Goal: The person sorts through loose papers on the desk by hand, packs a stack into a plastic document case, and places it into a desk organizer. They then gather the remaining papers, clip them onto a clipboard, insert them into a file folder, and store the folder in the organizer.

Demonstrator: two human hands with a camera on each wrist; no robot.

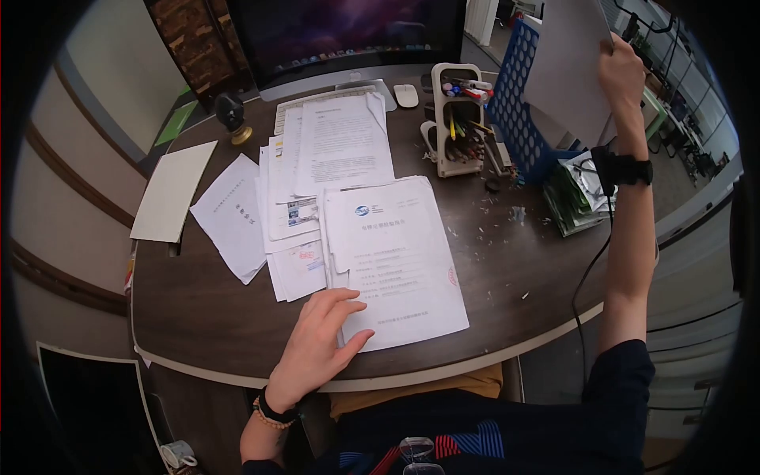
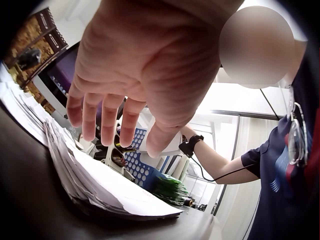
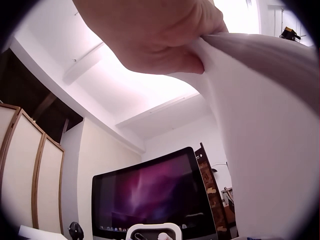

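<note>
My right hand [image 1: 623, 75] is raised at the upper right and pinches the edge of a white sheaf of paper [image 1: 566, 67], held upright against the blue perforated file holder [image 1: 514, 87]. In the right wrist view the thumb of that hand [image 3: 155, 35] presses on the bent white paper [image 3: 260, 125]. My left hand [image 1: 318, 340] hovers by the lower left edge of a printed document [image 1: 396, 261] with a red stamp. Its fingers are loosely bent and hold nothing; in the left wrist view the palm [image 2: 150, 65] shows above the paper stack [image 2: 110, 185].
More printed papers [image 1: 340, 146] and a blank pale board [image 1: 174, 190] lie on the left of the desk [image 1: 237, 332]. Behind are a monitor [image 1: 348, 36], a mouse [image 1: 406, 96] and a pen organizer [image 1: 459, 162]. Green-edged packets [image 1: 571, 210] lie beside the file holder. A cable hangs from my right wrist.
</note>
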